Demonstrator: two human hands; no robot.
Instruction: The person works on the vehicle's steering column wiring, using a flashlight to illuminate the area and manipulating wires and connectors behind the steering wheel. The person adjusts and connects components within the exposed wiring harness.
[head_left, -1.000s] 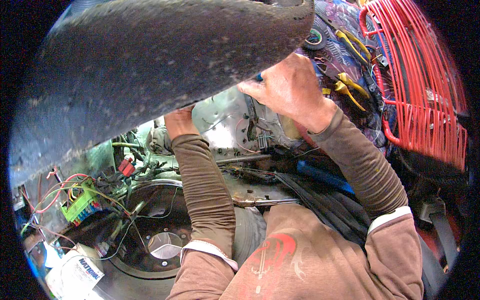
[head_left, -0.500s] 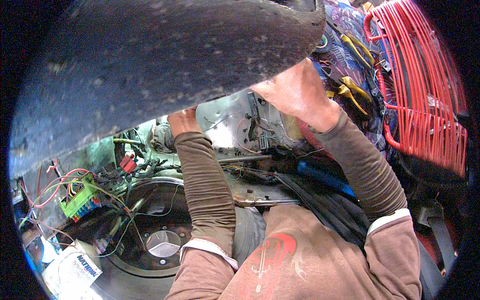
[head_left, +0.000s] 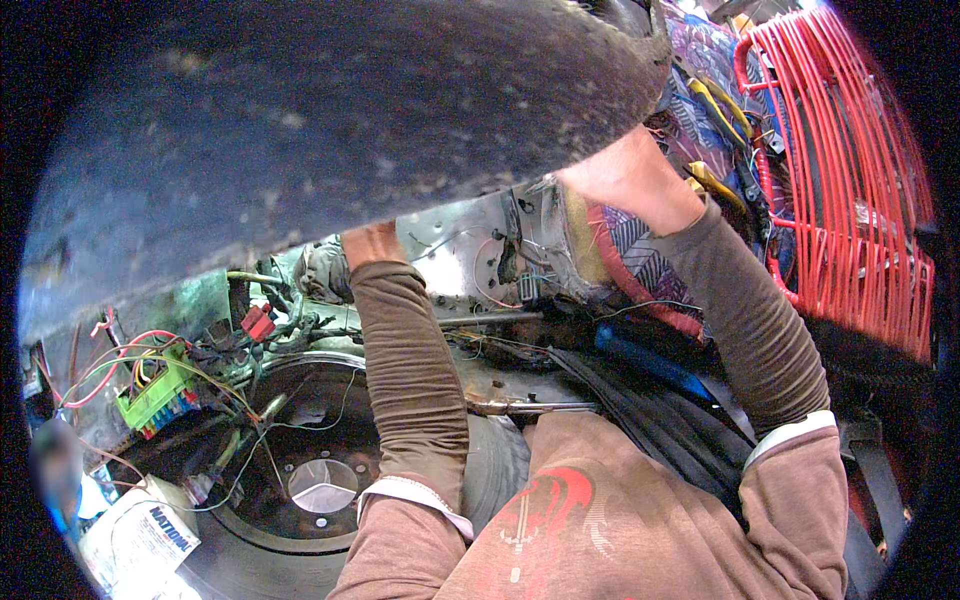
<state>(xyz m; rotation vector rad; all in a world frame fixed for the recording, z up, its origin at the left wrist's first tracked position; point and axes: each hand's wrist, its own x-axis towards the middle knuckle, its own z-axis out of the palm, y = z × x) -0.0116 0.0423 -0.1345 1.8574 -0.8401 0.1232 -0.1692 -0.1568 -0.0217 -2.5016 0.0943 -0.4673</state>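
Observation:
A large dark, speckled curved panel [head_left: 360, 120] fills the upper part of the view. Both my hands reach up behind its lower edge. Of my left hand [head_left: 375, 244] only the wrist and the base show below that edge. My right hand [head_left: 640, 182] shows its wrist and back, while its fingers are covered by the panel. What either hand touches is hidden. Beyond my forearms lies a bare metal surface [head_left: 450, 250] with loose wires and a black strip.
At left are a green fuse box [head_left: 160, 392] with colored wires, a red connector [head_left: 258, 322] and a white box [head_left: 140, 540]. A wheel [head_left: 322, 485] lies below. Yellow-handled pliers [head_left: 715, 185] rest on patterned fabric, near a red corded seat [head_left: 850, 190].
My right hand and forearm have shifted slightly right, and the panel's right end has moved right too. More of the patterned fabric's red edge shows. My left arm has barely moved.

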